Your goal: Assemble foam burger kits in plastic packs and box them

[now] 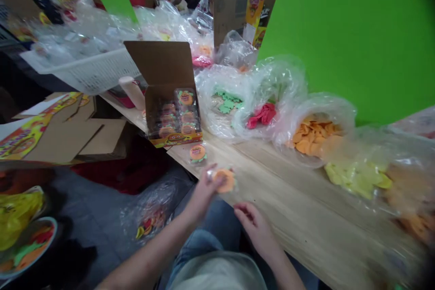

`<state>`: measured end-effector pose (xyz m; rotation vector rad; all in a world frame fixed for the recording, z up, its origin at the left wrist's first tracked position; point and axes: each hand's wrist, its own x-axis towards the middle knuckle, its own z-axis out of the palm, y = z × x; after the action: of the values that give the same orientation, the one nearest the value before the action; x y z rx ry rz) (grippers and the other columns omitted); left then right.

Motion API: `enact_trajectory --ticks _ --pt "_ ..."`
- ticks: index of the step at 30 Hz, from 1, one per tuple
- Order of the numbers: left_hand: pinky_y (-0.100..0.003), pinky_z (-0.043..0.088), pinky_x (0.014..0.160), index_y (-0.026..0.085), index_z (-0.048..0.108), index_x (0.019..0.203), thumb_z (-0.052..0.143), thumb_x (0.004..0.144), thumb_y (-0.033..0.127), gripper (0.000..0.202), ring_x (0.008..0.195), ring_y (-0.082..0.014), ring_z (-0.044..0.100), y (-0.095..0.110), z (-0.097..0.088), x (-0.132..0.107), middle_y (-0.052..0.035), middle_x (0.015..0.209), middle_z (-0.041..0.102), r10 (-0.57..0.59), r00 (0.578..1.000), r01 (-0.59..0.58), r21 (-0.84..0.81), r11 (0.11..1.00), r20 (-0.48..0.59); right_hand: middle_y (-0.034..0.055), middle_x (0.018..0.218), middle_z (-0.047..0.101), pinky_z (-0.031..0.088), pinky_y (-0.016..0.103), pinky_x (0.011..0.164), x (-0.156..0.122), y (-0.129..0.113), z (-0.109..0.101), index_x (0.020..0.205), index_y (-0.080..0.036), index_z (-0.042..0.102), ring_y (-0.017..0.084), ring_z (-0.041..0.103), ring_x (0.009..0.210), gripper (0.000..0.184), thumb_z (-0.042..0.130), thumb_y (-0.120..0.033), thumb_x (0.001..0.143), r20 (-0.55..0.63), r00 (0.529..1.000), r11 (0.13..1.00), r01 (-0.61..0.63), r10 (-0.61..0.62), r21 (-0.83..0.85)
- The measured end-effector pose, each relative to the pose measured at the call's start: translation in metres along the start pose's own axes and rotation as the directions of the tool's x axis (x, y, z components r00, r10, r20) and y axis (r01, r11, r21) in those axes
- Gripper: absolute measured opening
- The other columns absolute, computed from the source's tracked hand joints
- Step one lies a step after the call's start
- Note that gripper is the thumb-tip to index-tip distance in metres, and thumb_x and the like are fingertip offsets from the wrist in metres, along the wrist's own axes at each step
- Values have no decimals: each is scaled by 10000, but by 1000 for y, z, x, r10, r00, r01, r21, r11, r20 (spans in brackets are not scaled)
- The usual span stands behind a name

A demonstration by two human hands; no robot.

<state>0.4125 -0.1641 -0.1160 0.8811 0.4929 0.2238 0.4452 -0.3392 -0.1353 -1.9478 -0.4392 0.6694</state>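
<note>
My left hand is closed on a burger-shaped sweet with an orange round top, in what looks like a clear plastic pack. It is above the table edge. My right hand is at the table's front edge, fingers loosely curled and apart, with nothing visible in it. A similar packed burger sweet lies on the table just beyond my left hand. Behind it stands an open cardboard display box, lid raised, holding several such packs.
Along the wooden table lie clear bags of green pieces, red pieces, orange discs and yellow pieces. A white basket and flattened cartons are left. A tub stands lower left.
</note>
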Motion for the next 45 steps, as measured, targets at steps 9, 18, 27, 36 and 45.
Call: enact_trajectory --ticks 9,18,27,36,45 --pt "-252 502 648 216 489 1023 737 614 260 480 783 -146 615 108 -114 10 -10 949 610 321 837 -206 289 935 -443 98 1094 533 404 356 842 147 -102 81 1072 -225 541 246 477 1043 406 630 -429 733 199 902 629 413 -384 -659" --pt "-431 367 960 182 467 1204 605 717 397 551 1098 -266 507 208 -159 91 -101 1214 540 527 821 -338 931 137 220 109 1062 482 411 391 851 166 -73 88 1149 -178 482 244 478 985 581 662 -368 630 0 915 747 329 -403 -578" --pt "-345 442 806 195 469 1245 521 755 408 538 989 -250 560 239 -155 103 -104 1178 578 98 920 -371 924 -96 380 135 1130 436 394 352 914 235 -179 79 1216 -133 437 232 442 1071 684 625 -518 682 -301 774 824 471 -558 -315" --pt "-416 349 962 170 374 1323 528 772 444 635 1177 -272 439 213 -167 94 -135 1300 474 358 842 -343 913 -221 403 164 1337 334 284 492 985 234 -152 109 1365 -174 298 319 327 1212 795 559 -574 730 -1 717 522 507 -697 -686" --pt "-424 397 947 239 518 1197 521 822 231 376 1107 -246 515 106 -197 55 -95 1142 589 730 538 -278 906 -319 422 118 1347 421 306 399 1019 195 -89 91 1351 -125 341 238 274 1298 520 397 -141 834 206 627 288 592 -751 -753"
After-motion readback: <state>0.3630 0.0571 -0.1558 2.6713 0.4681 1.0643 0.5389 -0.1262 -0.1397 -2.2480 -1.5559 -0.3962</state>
